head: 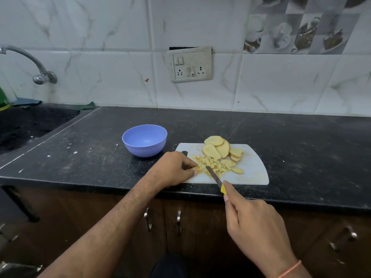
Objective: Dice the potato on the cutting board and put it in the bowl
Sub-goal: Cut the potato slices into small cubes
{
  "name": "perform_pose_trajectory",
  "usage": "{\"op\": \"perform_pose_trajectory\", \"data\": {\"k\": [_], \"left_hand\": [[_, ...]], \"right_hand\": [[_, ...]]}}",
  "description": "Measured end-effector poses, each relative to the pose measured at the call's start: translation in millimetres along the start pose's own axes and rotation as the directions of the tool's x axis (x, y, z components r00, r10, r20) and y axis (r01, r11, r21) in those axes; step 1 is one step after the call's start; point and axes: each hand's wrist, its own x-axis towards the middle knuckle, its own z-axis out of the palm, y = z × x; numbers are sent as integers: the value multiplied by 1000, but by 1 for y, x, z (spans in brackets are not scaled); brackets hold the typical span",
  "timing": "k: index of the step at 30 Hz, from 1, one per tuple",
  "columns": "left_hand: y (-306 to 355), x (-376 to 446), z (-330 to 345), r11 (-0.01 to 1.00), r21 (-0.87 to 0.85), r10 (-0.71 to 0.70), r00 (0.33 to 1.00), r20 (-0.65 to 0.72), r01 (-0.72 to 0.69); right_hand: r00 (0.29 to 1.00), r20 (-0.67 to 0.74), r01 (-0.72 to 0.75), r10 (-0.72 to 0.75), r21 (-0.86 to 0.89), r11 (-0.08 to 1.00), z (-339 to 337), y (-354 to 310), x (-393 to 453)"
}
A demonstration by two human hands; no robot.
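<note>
Left hand [174,169] is pinching potato dice [210,164] on the cutting board [253,169] at the counter's front edge; right hand [255,223] is gripping the knife [215,177].

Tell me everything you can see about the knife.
The knife is small, with a narrow grey metal blade and a yellow handle that looks plastic. The right hand grips the handle, forefinger stretched along its top, so most of the handle is hidden. The blade slants up and left, tip down among the diced potato on the white cutting board, close to the left hand fingers holding pieces.
</note>
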Motion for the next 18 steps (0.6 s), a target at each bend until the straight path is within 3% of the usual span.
{"op": "perform_pose_trajectory", "data": {"k": [5, 13, 18], "left_hand": [[-4, -1, 5, 998, -61, 6, 998, -63, -10], [-5, -14, 28, 992, -126, -20, 954, -300, -19], [-6, -16, 32, 989, -141, -19, 940, -340, -31]], "right_hand": [[1000, -13, 7, -7, 23, 1000, 5, -1, 1], [999, 17, -39, 39, -5, 999, 9, -16, 8], [999, -19, -39, 39, 8, 999, 15, -23, 16]]}}
